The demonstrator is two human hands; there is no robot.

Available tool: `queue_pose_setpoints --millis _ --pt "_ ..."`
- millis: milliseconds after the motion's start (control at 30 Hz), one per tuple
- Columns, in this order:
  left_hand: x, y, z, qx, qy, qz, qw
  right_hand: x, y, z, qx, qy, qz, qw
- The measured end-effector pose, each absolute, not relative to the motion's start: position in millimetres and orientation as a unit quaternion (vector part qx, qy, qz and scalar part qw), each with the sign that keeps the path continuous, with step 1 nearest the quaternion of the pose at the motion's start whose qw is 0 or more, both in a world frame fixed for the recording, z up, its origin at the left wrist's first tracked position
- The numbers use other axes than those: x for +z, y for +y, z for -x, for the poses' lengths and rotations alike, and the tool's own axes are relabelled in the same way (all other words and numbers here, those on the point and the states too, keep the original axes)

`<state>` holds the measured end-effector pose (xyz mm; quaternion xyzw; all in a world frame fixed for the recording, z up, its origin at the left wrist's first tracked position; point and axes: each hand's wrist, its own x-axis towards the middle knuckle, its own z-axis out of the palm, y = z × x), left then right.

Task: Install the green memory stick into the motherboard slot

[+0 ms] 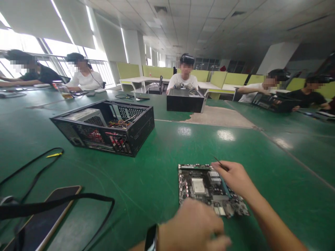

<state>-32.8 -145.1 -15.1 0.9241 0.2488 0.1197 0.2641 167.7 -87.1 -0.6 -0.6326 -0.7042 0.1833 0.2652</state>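
Observation:
A motherboard point(188, 195) lies flat on the green table in front of me, with a square silver processor point(198, 186) showing on it. My right hand point(237, 176) is at the board's far right corner, its fingers closed around a thin, dark, pointed tool point(221, 164). The tool's tip points up and left above the board's far edge. Blurred by motion, my left hand point(195, 226) is over the near left part of the board and hides that edge. Its fingers are smeared, and I cannot see whether anything is in them. A watch is on the left wrist.
An open black computer case point(133, 139) stands beyond the board to the left. A phone point(49, 216) and black cables point(36, 174) lie at the near left. Across the table, a person point(183, 82) works at another case point(185, 103); other people sit at both sides.

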Motion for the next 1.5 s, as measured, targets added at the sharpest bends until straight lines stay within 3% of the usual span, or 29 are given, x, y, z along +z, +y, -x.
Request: queue_pose_setpoints --millis 100,200,367,767,1500 --pt "-8.0 -89.0 43.3 0.166 0.445 -0.871 0.129 -17.3 -65.0 -179.2 0.163 -0.708 0.636 0.261" --pt "-17.6 -57.4 55.8 0.144 0.522 -0.838 0.067 -37.1 -55.2 -179.1 0.130 -0.729 0.637 0.214" --pt "-43.3 -48.2 68.9 0.149 0.515 -0.840 0.085 -48.0 -51.4 -182.3 0.163 -0.767 0.595 0.177" --pt "-49.1 -41.1 70.9 0.214 0.510 -0.827 0.099 -64.6 -47.3 -182.5 0.102 -0.754 0.598 0.254" --pt "-48.9 -39.0 74.2 0.235 0.518 -0.809 0.147 -70.2 -45.9 -183.7 0.100 -0.756 0.584 0.277"
